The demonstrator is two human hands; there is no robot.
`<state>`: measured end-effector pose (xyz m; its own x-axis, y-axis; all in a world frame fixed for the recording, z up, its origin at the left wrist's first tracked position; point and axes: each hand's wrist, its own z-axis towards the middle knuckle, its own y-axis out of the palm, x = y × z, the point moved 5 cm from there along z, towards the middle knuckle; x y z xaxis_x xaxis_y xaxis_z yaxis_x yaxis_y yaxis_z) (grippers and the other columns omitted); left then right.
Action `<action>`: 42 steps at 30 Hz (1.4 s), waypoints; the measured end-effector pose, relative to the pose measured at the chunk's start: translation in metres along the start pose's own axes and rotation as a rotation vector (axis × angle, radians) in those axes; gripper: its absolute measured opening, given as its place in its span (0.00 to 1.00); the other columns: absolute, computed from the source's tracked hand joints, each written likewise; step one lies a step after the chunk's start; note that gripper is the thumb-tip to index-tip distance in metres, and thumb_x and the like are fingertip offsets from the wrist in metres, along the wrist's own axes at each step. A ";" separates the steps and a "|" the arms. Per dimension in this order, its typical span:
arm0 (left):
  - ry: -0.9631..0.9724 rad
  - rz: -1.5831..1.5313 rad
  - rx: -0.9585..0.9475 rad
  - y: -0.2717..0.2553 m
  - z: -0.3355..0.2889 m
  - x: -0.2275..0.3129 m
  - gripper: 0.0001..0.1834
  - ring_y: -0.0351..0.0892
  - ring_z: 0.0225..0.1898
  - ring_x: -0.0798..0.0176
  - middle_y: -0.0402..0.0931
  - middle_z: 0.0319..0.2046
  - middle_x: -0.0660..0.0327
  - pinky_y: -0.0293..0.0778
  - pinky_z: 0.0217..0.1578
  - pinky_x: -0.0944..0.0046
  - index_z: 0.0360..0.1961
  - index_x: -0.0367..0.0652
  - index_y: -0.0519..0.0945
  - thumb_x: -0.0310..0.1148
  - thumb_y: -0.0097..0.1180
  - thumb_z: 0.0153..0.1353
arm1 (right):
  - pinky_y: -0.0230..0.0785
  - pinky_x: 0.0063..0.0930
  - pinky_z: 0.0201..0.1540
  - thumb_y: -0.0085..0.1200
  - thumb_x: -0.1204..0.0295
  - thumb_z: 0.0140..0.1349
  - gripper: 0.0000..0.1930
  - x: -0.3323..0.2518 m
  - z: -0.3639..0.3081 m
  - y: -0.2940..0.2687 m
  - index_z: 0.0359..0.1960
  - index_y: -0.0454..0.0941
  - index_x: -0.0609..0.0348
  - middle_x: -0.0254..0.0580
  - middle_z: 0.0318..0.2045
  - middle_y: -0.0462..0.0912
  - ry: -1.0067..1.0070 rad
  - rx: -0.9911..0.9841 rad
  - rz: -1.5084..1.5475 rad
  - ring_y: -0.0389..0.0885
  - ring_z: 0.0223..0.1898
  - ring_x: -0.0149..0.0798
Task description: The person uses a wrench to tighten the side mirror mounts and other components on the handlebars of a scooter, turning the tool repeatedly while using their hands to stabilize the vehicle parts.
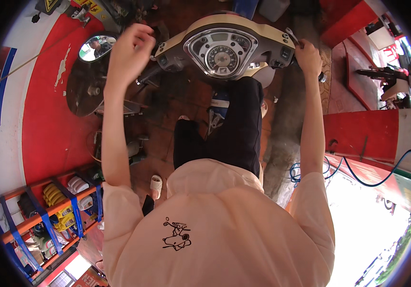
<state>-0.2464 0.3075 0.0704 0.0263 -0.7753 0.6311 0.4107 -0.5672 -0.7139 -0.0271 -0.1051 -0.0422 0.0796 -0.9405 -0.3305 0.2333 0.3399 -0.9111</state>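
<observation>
I am astride a scooter with a cream and dark handlebar cover [267, 31] around a round dial cluster [221, 57]. Raised over the left handlebar, my left hand [133, 48] has its fingers curled inward; whatever is in them, if anything, is hidden. Below it, the left handlebar grip [149, 74] shows untouched. My right hand [309, 58] wraps the right handlebar grip, whose end [322, 77] sticks out past the palm. A silver, wrench-like metal piece [291, 36] juts out by the right fingers; I cannot tell whether it is held.
A round mirror [95, 48] stands left of my left hand, before a red and white wall [47, 124]. An orange and blue rack [47, 215] holds parts at lower left. A blue hose [373, 184] hangs at right. Another scooter [397, 81] stands far right.
</observation>
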 end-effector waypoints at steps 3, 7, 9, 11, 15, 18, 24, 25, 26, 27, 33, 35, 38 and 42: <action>0.158 0.047 0.203 0.006 0.055 -0.073 0.10 0.80 0.40 0.62 0.81 0.38 0.60 0.72 0.43 0.64 0.44 0.42 0.79 0.32 0.54 0.63 | 0.74 0.48 0.49 0.47 0.63 0.57 0.18 0.000 0.001 0.000 0.48 0.80 0.46 0.53 0.40 0.84 -0.024 0.036 0.009 0.82 0.45 0.57; 0.531 0.793 0.391 0.067 0.044 -0.093 0.09 0.77 0.40 0.51 0.80 0.36 0.57 0.65 0.54 0.50 0.33 0.46 0.82 0.36 0.52 0.62 | 0.73 0.51 0.48 0.51 0.63 0.58 0.14 0.013 0.002 0.003 0.45 0.76 0.51 0.55 0.39 0.84 0.013 0.017 0.034 0.82 0.44 0.58; 0.430 0.814 0.494 0.069 0.038 -0.075 0.07 0.77 0.36 0.53 0.80 0.30 0.59 0.67 0.54 0.50 0.29 0.47 0.83 0.35 0.54 0.55 | 0.76 0.50 0.45 0.52 0.62 0.59 0.13 0.001 -0.002 -0.004 0.39 0.76 0.56 0.54 0.37 0.85 -0.001 0.049 -0.016 0.84 0.43 0.56; 0.363 0.824 0.462 0.070 0.039 -0.050 0.07 0.77 0.32 0.54 0.79 0.26 0.59 0.68 0.52 0.51 0.23 0.46 0.82 0.34 0.54 0.53 | 0.77 0.50 0.44 0.50 0.65 0.58 0.11 -0.003 -0.006 -0.013 0.39 0.77 0.56 0.54 0.35 0.85 0.020 0.048 -0.104 0.85 0.41 0.55; 0.391 0.732 0.555 0.075 0.039 -0.091 0.10 0.75 0.39 0.52 0.77 0.33 0.58 0.63 0.60 0.46 0.28 0.42 0.82 0.34 0.52 0.58 | 0.75 0.50 0.45 0.51 0.68 0.54 0.13 -0.009 -0.003 -0.019 0.41 0.77 0.55 0.57 0.31 0.84 0.014 0.066 0.014 0.84 0.38 0.59; 0.407 0.701 0.505 0.082 0.038 -0.082 0.10 0.74 0.40 0.53 0.76 0.33 0.58 0.59 0.63 0.48 0.30 0.40 0.81 0.32 0.49 0.61 | 0.75 0.51 0.41 0.53 0.69 0.53 0.09 0.014 -0.002 -0.008 0.37 0.76 0.52 0.53 0.28 0.83 0.070 0.137 0.118 0.83 0.35 0.60; 0.308 0.722 0.489 0.077 0.040 -0.081 0.10 0.75 0.40 0.54 0.75 0.32 0.59 0.59 0.63 0.48 0.29 0.40 0.81 0.32 0.49 0.61 | 0.75 0.48 0.42 0.57 0.69 0.53 0.09 0.018 0.003 -0.005 0.35 0.78 0.54 0.50 0.29 0.84 0.081 0.128 0.212 0.83 0.37 0.56; 0.303 0.713 0.490 0.076 0.039 -0.082 0.10 0.75 0.40 0.54 0.75 0.32 0.59 0.59 0.63 0.48 0.28 0.40 0.81 0.32 0.49 0.61 | 0.75 0.47 0.42 0.59 0.68 0.52 0.08 0.020 0.002 -0.005 0.34 0.79 0.54 0.49 0.29 0.84 0.085 0.160 0.278 0.83 0.37 0.55; 0.321 0.717 0.484 0.075 0.038 -0.084 0.08 0.75 0.41 0.55 0.75 0.32 0.60 0.58 0.64 0.48 0.29 0.41 0.79 0.31 0.49 0.60 | 0.75 0.46 0.42 0.61 0.66 0.52 0.09 0.019 0.000 -0.007 0.33 0.80 0.54 0.47 0.31 0.85 0.106 0.189 0.339 0.84 0.38 0.53; 0.315 0.720 0.488 0.072 0.037 -0.085 0.08 0.75 0.41 0.55 0.75 0.32 0.60 0.58 0.64 0.48 0.29 0.41 0.79 0.31 0.49 0.60 | 0.75 0.46 0.42 0.61 0.66 0.52 0.09 0.016 0.000 -0.008 0.33 0.80 0.54 0.47 0.31 0.85 0.099 0.187 0.341 0.84 0.38 0.53; 0.337 0.586 0.470 0.071 0.041 -0.078 0.03 0.74 0.41 0.54 0.76 0.33 0.61 0.56 0.65 0.47 0.32 0.44 0.75 0.29 0.51 0.56 | 0.76 0.43 0.40 0.62 0.62 0.54 0.11 0.025 -0.004 -0.022 0.34 0.79 0.53 0.43 0.32 0.86 0.107 0.237 0.514 0.84 0.38 0.50; 0.344 0.573 0.463 0.074 0.038 -0.073 0.03 0.73 0.42 0.53 0.75 0.32 0.60 0.56 0.65 0.47 0.31 0.44 0.76 0.30 0.52 0.55 | 0.76 0.44 0.40 0.62 0.62 0.54 0.11 0.027 -0.007 -0.020 0.34 0.79 0.52 0.44 0.32 0.86 0.065 0.193 0.431 0.84 0.38 0.50; 0.384 0.575 0.480 0.076 0.035 -0.075 0.03 0.75 0.42 0.54 0.74 0.31 0.60 0.58 0.64 0.46 0.30 0.44 0.76 0.31 0.52 0.56 | 0.75 0.47 0.41 0.59 0.63 0.55 0.08 0.020 -0.008 -0.014 0.34 0.79 0.49 0.47 0.31 0.84 0.024 0.109 0.218 0.83 0.37 0.54; 0.298 0.644 0.462 0.064 0.029 -0.091 0.04 0.76 0.41 0.53 0.75 0.32 0.59 0.58 0.64 0.44 0.30 0.44 0.77 0.30 0.52 0.57 | 0.75 0.48 0.41 0.58 0.64 0.55 0.07 0.001 -0.006 -0.005 0.34 0.79 0.48 0.49 0.30 0.84 -0.028 0.096 0.215 0.83 0.37 0.55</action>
<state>-0.1956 0.3495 -0.0237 0.1681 -0.9857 -0.0092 0.7312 0.1309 -0.6695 -0.0343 -0.1075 -0.0398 0.1639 -0.8467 -0.5062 0.2989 0.5317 -0.7925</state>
